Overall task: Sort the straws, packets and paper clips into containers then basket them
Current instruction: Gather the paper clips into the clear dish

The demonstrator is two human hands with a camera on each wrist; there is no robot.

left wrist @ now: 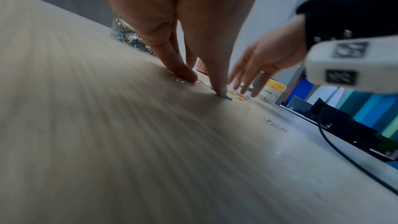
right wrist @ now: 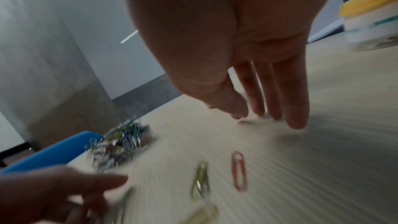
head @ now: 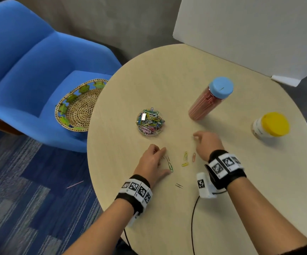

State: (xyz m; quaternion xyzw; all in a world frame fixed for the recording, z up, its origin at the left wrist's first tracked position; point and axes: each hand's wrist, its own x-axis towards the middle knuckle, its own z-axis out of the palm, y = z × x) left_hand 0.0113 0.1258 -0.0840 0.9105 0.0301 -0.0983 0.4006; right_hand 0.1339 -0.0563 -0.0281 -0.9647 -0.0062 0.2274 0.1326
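Several loose paper clips lie on the round table (head: 222, 199) near its front: a green one (head: 170, 166), a yellow one (head: 185, 164), an orange one (head: 194, 157) and a silver one (head: 179, 185). My left hand (head: 165, 160) presses straight fingers on the table; its thumb touches the green clip and its index finger (left wrist: 183, 74) rests on silver clips. My right hand (head: 196, 136) hovers just behind the orange clip (right wrist: 239, 170), fingers pointing down and holding nothing visible. A clear dish of paper clips (head: 150, 122) stands beyond the hands.
A tall jar of red straws with a blue lid (head: 210, 100) and a yellow-lidded jar (head: 270, 126) stand at the right. A woven basket (head: 79, 105) sits on the blue chair (head: 20, 70) at the left. A pink straw (head: 74, 184) lies on the carpet.
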